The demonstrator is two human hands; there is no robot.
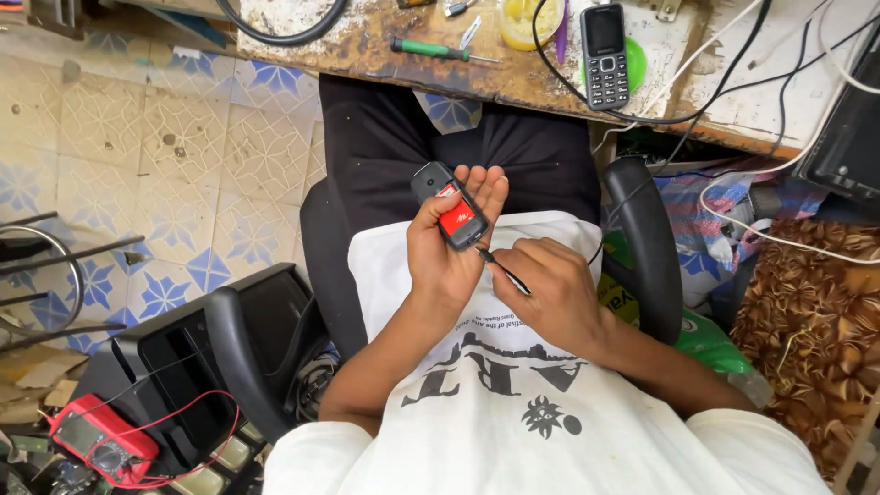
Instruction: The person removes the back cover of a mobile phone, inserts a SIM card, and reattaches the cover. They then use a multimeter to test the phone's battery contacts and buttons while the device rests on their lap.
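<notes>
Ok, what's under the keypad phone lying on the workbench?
A round green disc sticks out from beneath the keypad phone on its right side, resting on the workbench. The phone covers the rest of it.

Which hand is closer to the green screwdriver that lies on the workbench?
Left. The left hand, holding a small black phone above the lap, is below the green screwdriver. The right hand, with a thin dark tool, sits lower and further right.

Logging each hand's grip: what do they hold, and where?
Left hand holds a small phone by its sides; right hand pinches a thin tool at its rear.
</notes>
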